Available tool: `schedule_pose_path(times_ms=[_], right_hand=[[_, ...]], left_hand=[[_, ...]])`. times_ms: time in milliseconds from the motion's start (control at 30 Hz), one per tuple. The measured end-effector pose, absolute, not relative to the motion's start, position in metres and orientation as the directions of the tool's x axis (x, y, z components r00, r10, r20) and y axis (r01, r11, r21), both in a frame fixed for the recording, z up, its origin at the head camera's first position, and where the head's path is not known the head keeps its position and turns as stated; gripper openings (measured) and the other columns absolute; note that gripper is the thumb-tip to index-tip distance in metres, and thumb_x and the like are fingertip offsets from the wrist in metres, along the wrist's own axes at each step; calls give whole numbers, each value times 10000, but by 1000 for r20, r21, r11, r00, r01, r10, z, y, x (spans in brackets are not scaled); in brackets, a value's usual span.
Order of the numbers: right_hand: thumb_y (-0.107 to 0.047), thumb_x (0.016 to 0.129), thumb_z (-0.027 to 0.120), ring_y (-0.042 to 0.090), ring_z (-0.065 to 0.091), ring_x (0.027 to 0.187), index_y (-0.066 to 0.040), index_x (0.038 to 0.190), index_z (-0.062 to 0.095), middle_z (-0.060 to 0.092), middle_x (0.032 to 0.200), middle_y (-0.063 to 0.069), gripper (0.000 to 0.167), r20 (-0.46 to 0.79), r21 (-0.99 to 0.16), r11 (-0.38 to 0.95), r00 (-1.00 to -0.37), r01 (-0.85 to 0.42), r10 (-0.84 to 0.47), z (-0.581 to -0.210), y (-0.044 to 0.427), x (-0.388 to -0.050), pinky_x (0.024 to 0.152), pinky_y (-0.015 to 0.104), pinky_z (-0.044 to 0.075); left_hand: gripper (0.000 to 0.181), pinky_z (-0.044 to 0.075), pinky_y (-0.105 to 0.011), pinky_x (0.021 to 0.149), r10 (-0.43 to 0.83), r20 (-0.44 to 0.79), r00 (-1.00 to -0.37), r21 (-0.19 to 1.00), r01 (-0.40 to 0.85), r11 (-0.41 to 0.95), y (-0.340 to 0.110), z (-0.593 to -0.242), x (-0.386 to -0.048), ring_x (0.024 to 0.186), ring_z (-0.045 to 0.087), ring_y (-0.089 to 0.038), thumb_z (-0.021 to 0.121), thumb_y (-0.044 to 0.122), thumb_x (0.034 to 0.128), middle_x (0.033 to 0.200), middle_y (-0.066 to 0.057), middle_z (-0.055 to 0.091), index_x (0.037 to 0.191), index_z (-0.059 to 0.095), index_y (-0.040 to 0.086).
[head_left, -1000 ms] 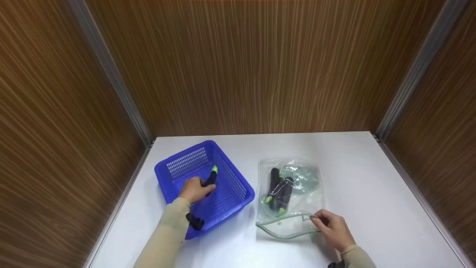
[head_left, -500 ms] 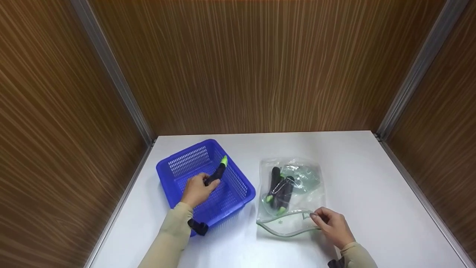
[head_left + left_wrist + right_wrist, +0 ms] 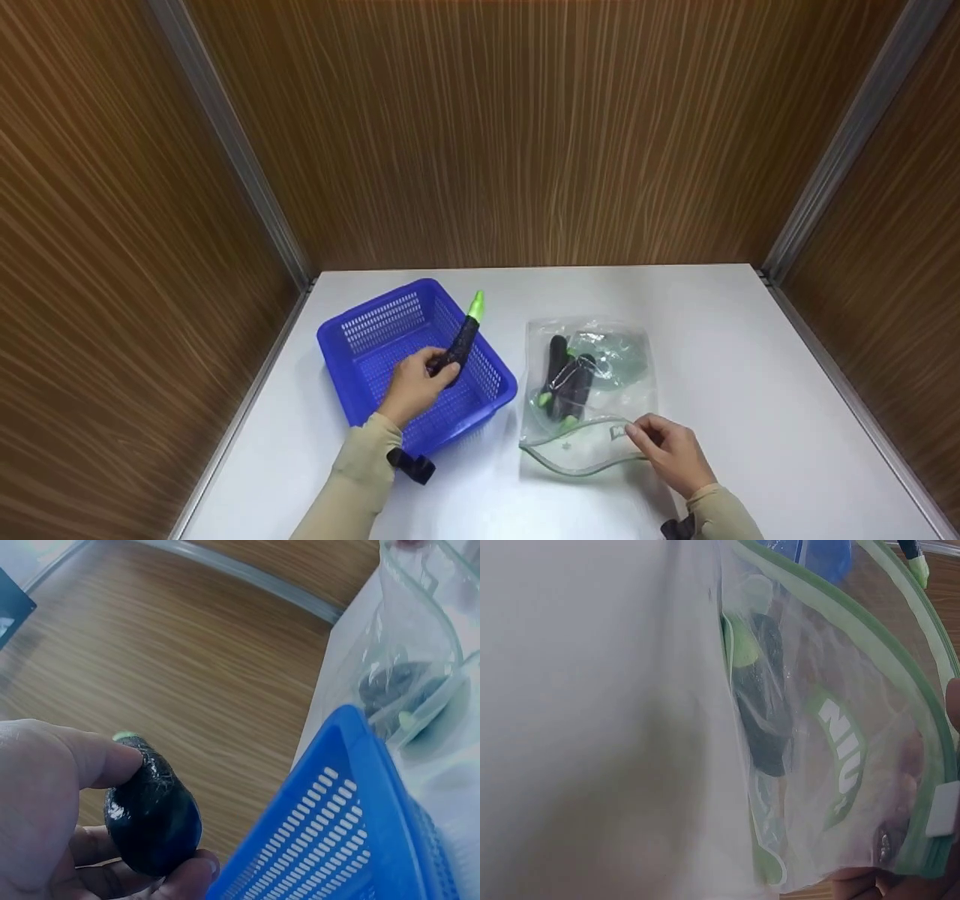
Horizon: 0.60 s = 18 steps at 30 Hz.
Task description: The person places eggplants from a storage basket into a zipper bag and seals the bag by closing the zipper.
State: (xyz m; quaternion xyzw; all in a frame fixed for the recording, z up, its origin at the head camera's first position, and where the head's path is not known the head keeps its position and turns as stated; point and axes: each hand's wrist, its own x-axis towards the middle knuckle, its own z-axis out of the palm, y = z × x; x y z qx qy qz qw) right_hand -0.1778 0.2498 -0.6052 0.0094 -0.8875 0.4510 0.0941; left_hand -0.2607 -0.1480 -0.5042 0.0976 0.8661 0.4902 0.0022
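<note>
In the head view my left hand (image 3: 414, 386) grips a dark eggplant (image 3: 463, 343) with a bright green stem end. It holds the eggplant tilted up over the right side of a blue plastic basket (image 3: 375, 306). The left wrist view shows the eggplant's rounded dark end (image 3: 154, 814) between thumb and fingers. My right hand (image 3: 671, 456) pinches the right end of the green-edged mouth of a clear zip bag (image 3: 619, 405). That mouth stands spread apart. Several eggplants (image 3: 576, 386) lie inside the bag; plastic glare partly hides them.
The white table (image 3: 750, 360) carries the basket at left and the bag to its right. Brown wood-grain panels (image 3: 525, 150) stand behind and at both sides. A white slider (image 3: 943, 808) sits on the bag's green zip.
My left hand has lifted the eggplant up from inside the basket and moved it right, towards the basket's right rim. The right hand keeps its pinch on the bag's mouth, slightly raised.
</note>
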Motion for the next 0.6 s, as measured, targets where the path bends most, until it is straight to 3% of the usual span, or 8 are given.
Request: schedule_pose_path(times_ms=[400, 600], right_hand=[[-309, 922, 649, 91, 477, 576, -173, 795, 649, 534, 643, -66, 186, 207, -788, 605, -975, -117, 81, -604, 247, -181, 527, 228, 392], [-344, 928, 631, 104, 485, 601, -165, 813, 652, 539, 662, -51, 215, 182, -789, 608, -979, -89, 93, -603, 245, -183, 536, 230, 400]], left_hand=[[358, 524, -364, 819, 267, 108, -958, 880, 217, 423, -131, -502, -246, 930, 615, -206, 663, 202, 897, 1039, -85, 654, 1208, 616, 33], [380, 523, -355, 810, 302, 137, -943, 871, 260, 416, -121, -506, -242, 914, 620, -208, 688, 244, 891, 1028, -74, 662, 1193, 633, 22]])
